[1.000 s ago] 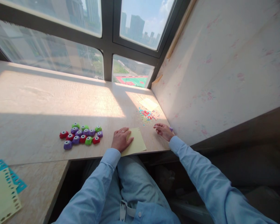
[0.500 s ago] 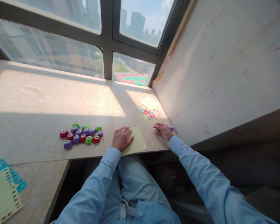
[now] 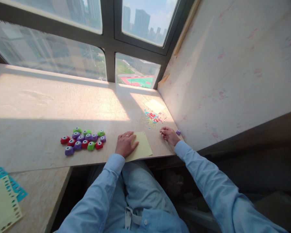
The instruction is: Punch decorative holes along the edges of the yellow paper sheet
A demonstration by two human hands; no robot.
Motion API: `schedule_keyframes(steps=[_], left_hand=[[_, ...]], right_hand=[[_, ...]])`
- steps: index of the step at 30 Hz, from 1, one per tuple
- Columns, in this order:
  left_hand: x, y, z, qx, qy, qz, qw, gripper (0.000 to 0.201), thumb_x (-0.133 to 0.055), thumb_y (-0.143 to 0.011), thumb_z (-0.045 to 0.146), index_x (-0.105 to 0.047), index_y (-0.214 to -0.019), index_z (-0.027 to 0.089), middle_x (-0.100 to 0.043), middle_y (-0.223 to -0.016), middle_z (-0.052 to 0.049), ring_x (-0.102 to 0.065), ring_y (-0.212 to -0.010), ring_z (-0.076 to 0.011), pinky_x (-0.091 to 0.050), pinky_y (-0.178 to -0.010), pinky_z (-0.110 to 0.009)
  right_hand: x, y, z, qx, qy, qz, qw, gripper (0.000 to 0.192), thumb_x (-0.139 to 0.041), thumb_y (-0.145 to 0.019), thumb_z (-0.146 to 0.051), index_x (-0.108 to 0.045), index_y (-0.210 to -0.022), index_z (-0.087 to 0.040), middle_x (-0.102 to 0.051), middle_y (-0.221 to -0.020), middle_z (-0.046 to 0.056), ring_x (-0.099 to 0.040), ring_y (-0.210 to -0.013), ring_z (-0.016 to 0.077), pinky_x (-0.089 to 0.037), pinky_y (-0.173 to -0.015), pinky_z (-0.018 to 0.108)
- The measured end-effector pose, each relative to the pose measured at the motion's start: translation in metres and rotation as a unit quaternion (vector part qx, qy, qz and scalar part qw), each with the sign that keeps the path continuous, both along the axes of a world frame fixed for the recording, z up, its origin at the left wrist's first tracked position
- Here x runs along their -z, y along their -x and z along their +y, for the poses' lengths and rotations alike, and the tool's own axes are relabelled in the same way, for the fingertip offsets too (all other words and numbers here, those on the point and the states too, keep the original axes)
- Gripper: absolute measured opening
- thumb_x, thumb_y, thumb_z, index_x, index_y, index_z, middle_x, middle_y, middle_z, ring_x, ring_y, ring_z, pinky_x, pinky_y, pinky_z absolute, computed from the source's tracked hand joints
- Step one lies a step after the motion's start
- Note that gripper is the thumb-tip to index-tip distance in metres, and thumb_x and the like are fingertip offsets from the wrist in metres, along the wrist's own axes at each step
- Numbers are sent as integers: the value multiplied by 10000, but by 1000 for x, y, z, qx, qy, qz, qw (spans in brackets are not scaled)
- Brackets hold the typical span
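Yellow paper (image 3: 142, 147) hasn't budged at the desk's (image 3: 38, 106) front edge, my left hand (image 3: 125, 145) still flat on it; right hand (image 3: 168, 134) loosely curled, empty, beside the purple punch (image 3: 178, 132).

Colourful punches (image 3: 83, 141) clustered left; punched sheets (image 3: 3, 200) lower-left.

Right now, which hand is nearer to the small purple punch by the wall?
Right. The right hand lies just left of the purple punch; the left hand rests farther left, on the yellow paper.

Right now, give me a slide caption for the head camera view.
Left hand flat on a yellow paper sheet, right hand beside a purple punch.
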State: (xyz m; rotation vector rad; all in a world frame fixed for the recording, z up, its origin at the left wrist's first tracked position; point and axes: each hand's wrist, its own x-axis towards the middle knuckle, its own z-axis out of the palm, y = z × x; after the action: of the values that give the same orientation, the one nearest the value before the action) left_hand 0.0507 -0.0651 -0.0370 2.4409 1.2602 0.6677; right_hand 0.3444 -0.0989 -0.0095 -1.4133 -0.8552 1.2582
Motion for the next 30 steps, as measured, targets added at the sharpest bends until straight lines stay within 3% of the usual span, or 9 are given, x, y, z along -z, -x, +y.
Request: schedule_keyframes(steps=[14,19,30], left_hand=[[0,0,0,-1,-6,7,1000,303,-591,-873,392,-679,-1121,241,-626,-1337,-100,-528,-1282,-288,-392,-1024,-475],[-1,0,0,-1,-6,7,1000,302,-588,-873,392,-681,-1118,242,-625,-1338,-101,-530,-1282,-291,-392,-1025,-481],[-2,-1,-1,-6,0,4,1000,295,-594,-868,385,-683,-1115,249,-626,-1340,-94,-529,-1283,-285,-388,-1030,-479]], right_hand=[[8,-6,3,1,16,11,1000,367,-876,-556,-358,-662,-800,-187,-701,-835,43,-536,-557,82,-363,-429,198],[11,-8,7,7,21,11,1000,345,-833,-619,-446,-641,-734,-183,-673,-769,48,-526,-558,97,-352,-437,214],[16,-11,7,8,15,1,1000,346,-852,-593,-433,-642,-716,-188,-654,-736,33,-504,-561,95,-372,-452,217]])
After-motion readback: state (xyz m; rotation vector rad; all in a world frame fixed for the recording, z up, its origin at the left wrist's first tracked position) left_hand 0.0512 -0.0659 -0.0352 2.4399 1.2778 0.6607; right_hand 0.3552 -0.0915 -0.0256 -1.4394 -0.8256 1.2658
